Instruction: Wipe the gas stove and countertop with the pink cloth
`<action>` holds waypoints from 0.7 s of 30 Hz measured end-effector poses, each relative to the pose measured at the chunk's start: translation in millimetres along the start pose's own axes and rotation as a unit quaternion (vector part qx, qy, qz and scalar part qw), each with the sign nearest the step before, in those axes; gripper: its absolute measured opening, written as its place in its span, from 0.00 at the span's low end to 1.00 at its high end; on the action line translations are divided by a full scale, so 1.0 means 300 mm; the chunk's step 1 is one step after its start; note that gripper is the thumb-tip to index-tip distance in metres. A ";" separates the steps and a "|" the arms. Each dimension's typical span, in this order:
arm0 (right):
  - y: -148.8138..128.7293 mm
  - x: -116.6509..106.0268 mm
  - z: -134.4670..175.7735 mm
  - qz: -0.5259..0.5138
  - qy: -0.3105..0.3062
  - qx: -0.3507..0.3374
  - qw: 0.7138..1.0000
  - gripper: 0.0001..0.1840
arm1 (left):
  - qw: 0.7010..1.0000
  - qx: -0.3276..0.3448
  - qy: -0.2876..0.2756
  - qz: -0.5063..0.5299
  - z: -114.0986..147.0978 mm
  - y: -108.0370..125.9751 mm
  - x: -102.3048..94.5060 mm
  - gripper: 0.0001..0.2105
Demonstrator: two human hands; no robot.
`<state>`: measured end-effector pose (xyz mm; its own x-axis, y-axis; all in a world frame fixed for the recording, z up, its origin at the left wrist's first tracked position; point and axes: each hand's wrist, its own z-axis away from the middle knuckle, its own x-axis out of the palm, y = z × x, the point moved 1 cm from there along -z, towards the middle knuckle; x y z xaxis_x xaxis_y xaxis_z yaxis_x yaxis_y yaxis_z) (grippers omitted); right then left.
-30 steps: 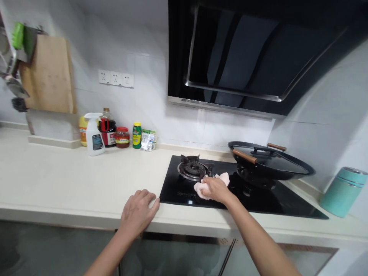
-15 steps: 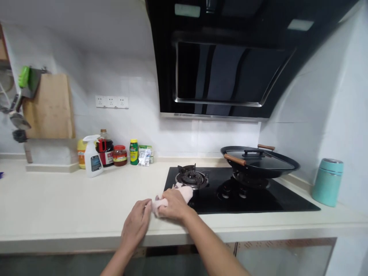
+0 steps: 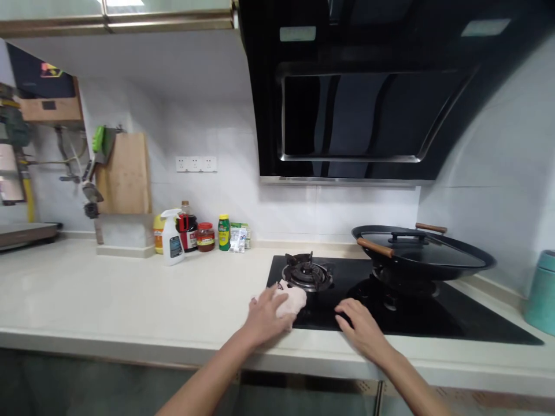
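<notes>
A pale pink cloth (image 3: 295, 300) lies bunched across the front left corner of the black glass gas stove (image 3: 321, 315). My left hand (image 3: 267, 316) is closed over it, fingers curved across the top and pressing it down. To the right, my right hand (image 3: 361, 328) hovers at the stove's front edge, holding nothing, its thumb and fingers apart. Just behind the cloth sits the left burner (image 3: 307, 273) with its dark pan support. A black wok with a lid (image 3: 425, 254) and wooden handles rests on the right burner.
On the pale counter (image 3: 130, 294) to the left stand a white spray bottle (image 3: 173, 240), a dark sauce bottle (image 3: 187, 228), a red-lidded jar (image 3: 205, 237) and a green bottle (image 3: 224, 233). A turquoise flask (image 3: 541, 294) stands far right. The range hood (image 3: 347, 115) hangs above.
The cloth has passed from my right hand to my left. My right hand has let go and moved right over the stove's front edge. The view has shifted left.
</notes>
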<state>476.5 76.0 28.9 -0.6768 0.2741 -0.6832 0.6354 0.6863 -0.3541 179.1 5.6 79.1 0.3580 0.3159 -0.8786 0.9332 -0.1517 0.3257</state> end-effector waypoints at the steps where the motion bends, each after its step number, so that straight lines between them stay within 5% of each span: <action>1: 0.039 -0.019 0.020 0.010 -0.014 0.007 1.000 0.14 | 0.999 0.002 -0.039 -0.013 -0.018 0.030 0.010 0.29; 7: 0.121 -0.036 0.082 0.048 -0.049 0.029 0.997 0.17 | 0.995 0.016 -0.084 -0.048 -0.105 0.056 0.050 0.26; 15: 0.217 -0.077 0.201 0.080 -0.132 0.025 0.988 0.30 | 0.994 -0.068 -0.012 -0.086 -0.228 -0.153 0.033 0.23; 21: 0.235 -0.131 0.197 0.098 -0.167 -0.025 0.981 0.32 | 0.988 -0.108 -0.018 -0.107 -0.394 -0.269 0.054 0.26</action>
<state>569.8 73.6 -7.0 -0.3775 0.1740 -0.9095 0.7163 0.6773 -0.1677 113.2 133.5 79.7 0.1547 0.2842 -0.9462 0.9735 0.1193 0.1950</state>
